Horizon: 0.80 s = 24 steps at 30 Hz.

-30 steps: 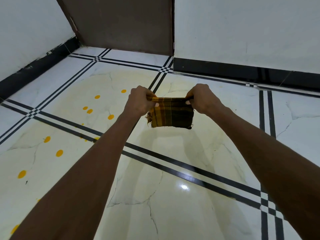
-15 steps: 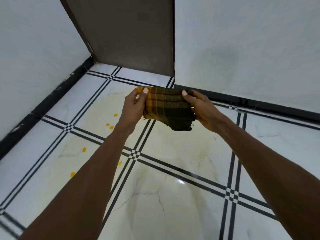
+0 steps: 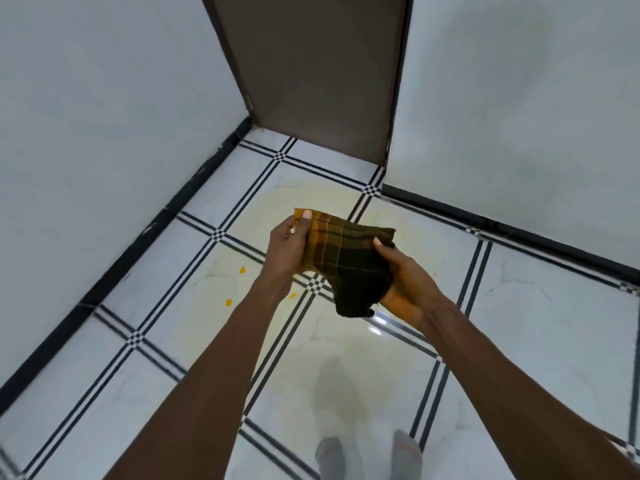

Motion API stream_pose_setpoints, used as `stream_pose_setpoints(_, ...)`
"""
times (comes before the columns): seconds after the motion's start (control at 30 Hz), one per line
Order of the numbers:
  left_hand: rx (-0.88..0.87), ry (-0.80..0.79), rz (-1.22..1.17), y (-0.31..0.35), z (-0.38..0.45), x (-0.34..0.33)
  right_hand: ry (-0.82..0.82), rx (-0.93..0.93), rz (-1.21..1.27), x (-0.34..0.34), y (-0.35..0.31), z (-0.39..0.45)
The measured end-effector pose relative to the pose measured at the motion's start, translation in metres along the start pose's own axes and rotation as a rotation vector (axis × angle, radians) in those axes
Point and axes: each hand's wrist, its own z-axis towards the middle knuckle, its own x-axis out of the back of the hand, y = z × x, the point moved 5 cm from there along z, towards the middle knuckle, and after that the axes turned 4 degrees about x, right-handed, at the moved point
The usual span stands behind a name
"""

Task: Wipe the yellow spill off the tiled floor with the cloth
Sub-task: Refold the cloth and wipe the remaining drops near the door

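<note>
Both hands grip the folded cloth (image 3: pixel 346 258) above the tiled floor (image 3: pixel 519 323) — left hand (image 3: pixel 289 249) pinching one edge, right hand (image 3: pixel 403 285) cupping beneath. Soft, light, floppy — probably best bunched in one palm. Yellow drops (image 3: pixel 228 302) lie below.

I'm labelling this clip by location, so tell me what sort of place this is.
Probably an indoor room corner or hallway in a home, though that is a guess. The signs: a glossy white tiled floor with black line borders, plain white walls with a black skirting, and a brown door.
</note>
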Motion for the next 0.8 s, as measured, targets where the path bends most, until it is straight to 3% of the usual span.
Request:
stream_pose_setpoints(0.2, 0.129, 0.027, -0.033, -0.010, -0.057, 0.070, 0.052, -0.030, -0.036, -0.074, 0.037, -0.045)
stream_pose_setpoints(0.47, 0.150, -0.013, -0.026, -0.039, -0.096, 0.189, 0.112, -0.020, -0.036, -0.140, 0.125, -0.073)
stream_pose_setpoints(0.8, 0.270, -0.113, 0.200, -0.158, -0.057, 0.292, 0.302, 0.005, 0.011, -0.160, 0.278, -0.002)
